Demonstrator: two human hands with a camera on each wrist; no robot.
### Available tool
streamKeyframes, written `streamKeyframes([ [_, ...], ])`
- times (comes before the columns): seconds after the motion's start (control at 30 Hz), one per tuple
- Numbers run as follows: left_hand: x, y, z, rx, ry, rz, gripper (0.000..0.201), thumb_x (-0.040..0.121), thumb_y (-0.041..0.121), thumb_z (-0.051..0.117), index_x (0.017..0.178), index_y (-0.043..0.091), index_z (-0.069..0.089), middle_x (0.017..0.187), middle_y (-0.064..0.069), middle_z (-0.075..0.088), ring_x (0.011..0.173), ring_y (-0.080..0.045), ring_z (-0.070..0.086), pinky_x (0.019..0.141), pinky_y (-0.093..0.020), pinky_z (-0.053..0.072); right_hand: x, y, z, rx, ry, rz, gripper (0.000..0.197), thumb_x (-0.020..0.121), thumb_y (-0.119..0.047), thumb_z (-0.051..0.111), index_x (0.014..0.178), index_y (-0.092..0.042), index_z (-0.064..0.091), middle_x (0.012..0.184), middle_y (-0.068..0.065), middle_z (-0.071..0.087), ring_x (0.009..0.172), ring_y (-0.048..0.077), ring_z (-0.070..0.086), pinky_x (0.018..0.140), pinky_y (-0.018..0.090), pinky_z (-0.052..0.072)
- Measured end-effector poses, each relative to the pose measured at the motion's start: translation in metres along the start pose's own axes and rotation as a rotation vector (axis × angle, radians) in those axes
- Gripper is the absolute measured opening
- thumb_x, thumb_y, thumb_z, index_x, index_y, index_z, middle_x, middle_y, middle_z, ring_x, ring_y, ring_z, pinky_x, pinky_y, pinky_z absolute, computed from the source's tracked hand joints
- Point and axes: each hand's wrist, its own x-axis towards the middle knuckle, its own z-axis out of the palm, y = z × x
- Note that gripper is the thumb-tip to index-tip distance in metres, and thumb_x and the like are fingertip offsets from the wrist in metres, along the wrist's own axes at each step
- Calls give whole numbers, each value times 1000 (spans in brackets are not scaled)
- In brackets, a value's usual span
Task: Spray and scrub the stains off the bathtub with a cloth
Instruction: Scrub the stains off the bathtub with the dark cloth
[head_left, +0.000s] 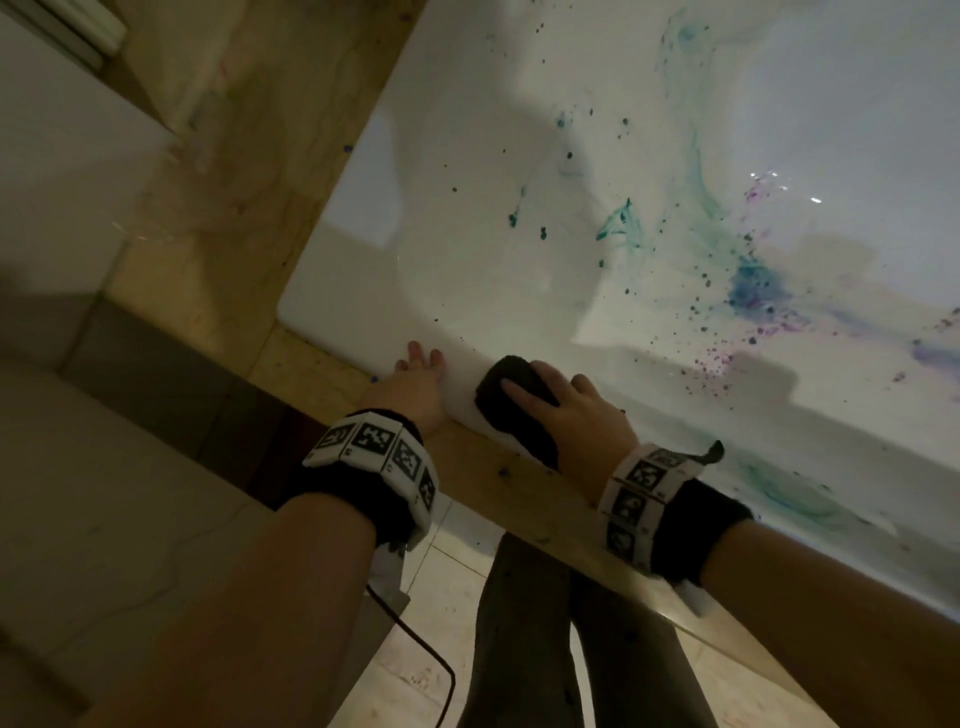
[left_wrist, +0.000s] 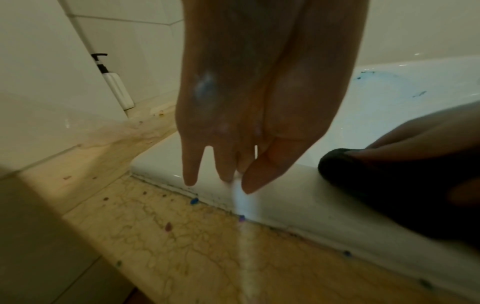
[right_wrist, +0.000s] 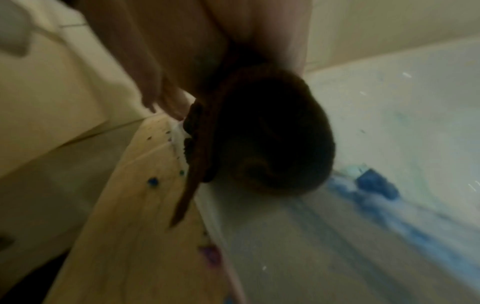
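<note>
The white bathtub (head_left: 363, 322) carries teal streaks (head_left: 618, 223), a blue-purple patch (head_left: 753, 291) and dark specks across its inside. My right hand (head_left: 550, 395) grips a dark, balled-up cloth (head_left: 506, 400) and presses it on the tub's near rim. Blurred, the cloth (right_wrist: 272, 133) fills the right wrist view, with a blue smear (right_wrist: 376, 185) just beyond it on the tub's inner side. My left hand (head_left: 423, 364) rests on the rim to the left of the cloth. Its fingers (left_wrist: 221, 172) are straight and hold nothing, and the cloth (left_wrist: 389, 195) lies to their right.
A beige marble ledge (head_left: 234, 208) dotted with coloured specks (left_wrist: 193, 200) runs round the tub. A white pump bottle (left_wrist: 114, 82) stands on it by the tiled wall. My legs (head_left: 545, 623) and a dangling cable (head_left: 415, 639) are below the ledge.
</note>
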Motion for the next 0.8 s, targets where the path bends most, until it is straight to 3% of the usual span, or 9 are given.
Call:
streamKeyframes([
  [0.07, 0, 1, -1, 6, 0, -4, 63, 98, 11, 29, 149, 12, -8, 154, -12, -18, 144, -28, -1, 116, -44, 13, 8, 7, -7, 102, 35, 110, 66, 92, -26, 49, 146, -33, 12, 147, 4, 25, 121, 27, 38, 97, 35, 42],
  [0.13, 0, -1, -1, 16, 5, -8, 63, 97, 7, 27, 148, 13, -8, 155, -12, -17, 144, -28, -2, 117, -44, 13, 18, 19, -20, 285, 48, 228, 48, 96, -27, 42, 142, -26, 32, 138, 8, 43, 117, 29, 47, 96, 31, 39],
  [0.23, 1, -6, 1, 19, 7, 9, 65, 95, 1, 25, 148, 14, -10, 155, -10, -17, 144, -28, -3, 117, -43, 12, 26, 39, -39, 472, 70, 377, 38, 95, -31, 46, 132, -22, 51, 131, 10, 54, 117, 28, 52, 93, 24, 37],
  [0.3, 3, -10, 3, 12, 8, 20, 65, 96, 2, 25, 148, 16, -10, 155, -9, -17, 144, -28, -3, 117, -43, 12, 30, 40, -46, 410, 112, 337, 40, 96, -25, 45, 135, -26, 46, 135, 8, 51, 123, 27, 47, 100, 26, 33],
  [0.4, 5, -14, 4, 24, 63, 36, 67, 96, 1, 29, 149, 17, -7, 156, -9, -14, 144, -30, 1, 116, -43, 15, 26, 19, -45, 362, 142, 158, 51, 92, -12, 44, 140, -30, 38, 139, 7, 45, 126, 27, 44, 106, 30, 31],
  [0.5, 4, -15, 1, 13, 15, 51, 68, 95, 0, 31, 148, 16, -8, 155, -10, -16, 144, -31, -2, 117, -44, 12, 20, -9, -20, 154, 24, 26, 64, 91, -16, 49, 145, -34, 21, 148, 5, 26, 126, 28, 39, 105, 34, 37],
  [0.6, 5, -13, -3, -1, -21, 54, 68, 95, -1, 29, 148, 16, -10, 154, -11, -19, 144, -30, -6, 117, -43, 7, 14, -10, 1, 85, -8, 74, 72, 91, -22, 51, 146, -38, 6, 152, 0, 12, 125, 27, 34, 102, 36, 40],
  [0.7, 4, -14, -2, 0, -6, 66, 67, 95, -1, 27, 148, 17, -10, 154, -10, -19, 144, -30, -6, 117, -42, 7, 20, -4, -4, 163, 63, 104, 61, 94, -18, 41, 146, -37, 14, 150, -2, 26, 123, 26, 40, 101, 33, 39],
  [0.8, 3, -13, -1, 64, 14, 62, 68, 96, 1, 28, 148, 19, -12, 155, -9, -19, 144, -29, -4, 117, -41, 9, 33, 5, -23, 257, 30, 208, 50, 96, -19, 37, 144, -33, 28, 140, 6, 44, 123, 27, 46, 101, 31, 37],
])
